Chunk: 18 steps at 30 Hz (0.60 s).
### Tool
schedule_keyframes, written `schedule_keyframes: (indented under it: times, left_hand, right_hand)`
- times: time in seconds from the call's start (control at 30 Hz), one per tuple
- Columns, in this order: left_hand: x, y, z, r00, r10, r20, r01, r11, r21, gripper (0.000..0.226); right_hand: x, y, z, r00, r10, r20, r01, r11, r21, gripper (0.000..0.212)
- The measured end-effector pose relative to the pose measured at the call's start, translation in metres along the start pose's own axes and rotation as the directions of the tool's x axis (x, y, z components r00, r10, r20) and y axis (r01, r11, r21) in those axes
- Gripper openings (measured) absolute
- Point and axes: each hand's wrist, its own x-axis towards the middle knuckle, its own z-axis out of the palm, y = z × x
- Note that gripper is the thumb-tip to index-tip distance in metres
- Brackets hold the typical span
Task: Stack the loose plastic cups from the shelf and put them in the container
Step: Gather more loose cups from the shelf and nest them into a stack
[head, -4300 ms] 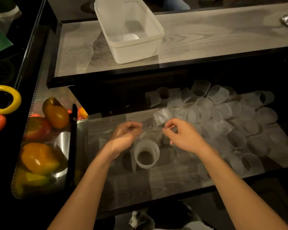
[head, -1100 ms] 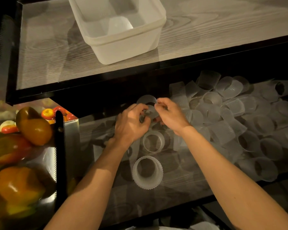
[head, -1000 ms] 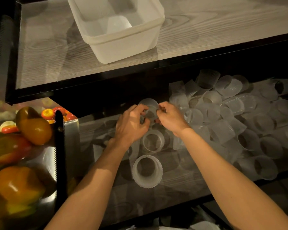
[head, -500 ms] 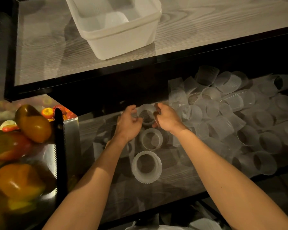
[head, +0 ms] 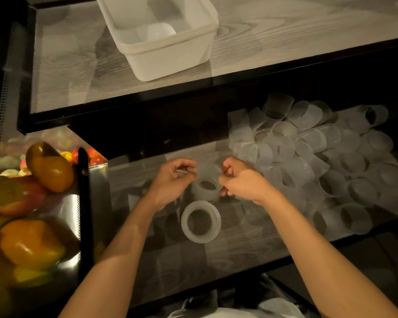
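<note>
Cup: a ribbed, translucent cup [head: 206, 183] sits mouth-up between the two hands, low over the left part of the lower shelf [head: 239, 253]. I cannot tell whether it rests on the shelf.
Left grip: the left hand [head: 170, 182] has its fingers curled, the tips pinching the cup's left rim.
Right grip: the right hand [head: 244, 182] is curled too, with the thumb against the cup's right wall.
Stack: an upright stack [head: 200, 222] stands just in front of the cup.
Loose cups: the loose cups [head: 308, 157] crowd the shelf's right half, reaching its front edge.
Open room: wood grain shows left of the stack and in front of it.
Container: the white container [head: 170, 56] stands near the front edge of the upper shelf [head: 67, 76], with a single cup [head: 161, 31] inside.
Left edge: a black post [head: 84, 203] stands there, with fruit [head: 51, 171] beyond it.
</note>
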Motion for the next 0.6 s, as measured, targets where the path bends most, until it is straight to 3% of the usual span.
schedule_keyframes:
  times: [0.17, 0.27, 0.37, 0.5, 0.6]
  left_hand:
    - [-0.009, -0.015, 0.005, 1.000, -0.013, 0.020, 0.012, 0.997, 0.072, 0.027]
    - [-0.010, -0.014, 0.007, 1.000, 0.010, -0.015, -0.009, 0.997, 0.072, 0.029]
    - [-0.007, -0.019, 0.009, 0.999, -0.010, -0.047, 0.014, 0.997, 0.082, 0.030]
    - [-0.002, -0.037, 0.012, 0.997, -0.073, -0.020, 0.076, 0.971, 0.225, 0.034]
    - [-0.002, -0.039, 0.013, 0.995, -0.096, -0.030, 0.100, 0.974, 0.203, 0.031]
  right_hand:
    - [0.007, 0.022, 0.020, 0.997, 0.031, -0.064, -0.037, 0.995, -0.090, 0.012]
    - [0.008, 0.029, 0.025, 0.991, -0.032, -0.133, 0.028, 0.999, -0.030, 0.018]
    - [0.008, 0.032, 0.026, 0.978, -0.061, -0.198, 0.038, 0.992, -0.120, 0.025]
    - [0.011, 0.035, 0.034, 0.993, 0.039, -0.114, -0.075, 0.938, -0.338, 0.024]
    - [0.008, 0.033, 0.035, 0.996, 0.038, -0.083, -0.062, 0.951, -0.304, 0.026]
